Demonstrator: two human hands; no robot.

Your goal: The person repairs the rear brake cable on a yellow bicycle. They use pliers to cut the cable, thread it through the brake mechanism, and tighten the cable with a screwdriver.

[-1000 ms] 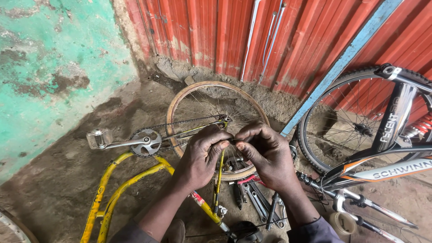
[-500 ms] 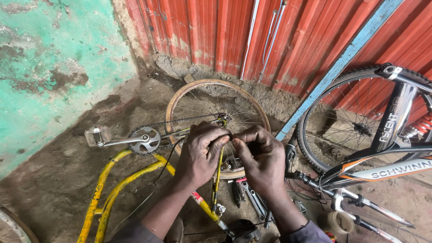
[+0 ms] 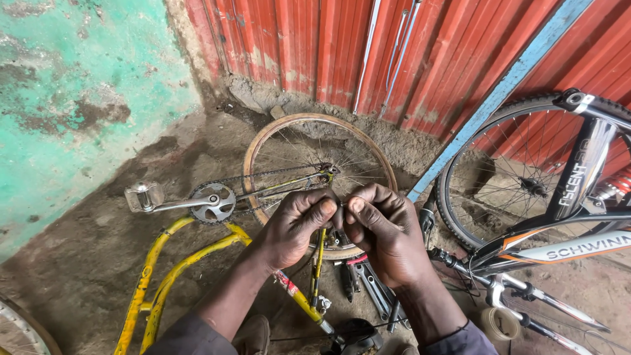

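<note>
A yellow bicycle frame (image 3: pixel 158 276) lies upside down on the dirt, with its bare rusty rear wheel (image 3: pixel 289 141) and chain crank (image 3: pixel 213 202) toward the wall. My left hand (image 3: pixel 296 227) and my right hand (image 3: pixel 384 233) are held together above the frame's seat stay (image 3: pixel 318 263). Both pinch one small dark part between thumbs and fingertips. The part is mostly hidden by my fingers, so I cannot tell what it is.
A black and white bicycle (image 3: pixel 559 217) stands at the right with its tyre against the red corrugated wall (image 3: pixel 407 52). A blue bar (image 3: pixel 499 92) leans there. Spanners (image 3: pixel 371 289) lie under my hands. A green wall (image 3: pixel 72 85) is at left, a tape roll (image 3: pixel 497 322) at lower right.
My hands have stayed together and drifted slightly down and right in view, fingers reworking their pinch. The bicycles have not moved.
</note>
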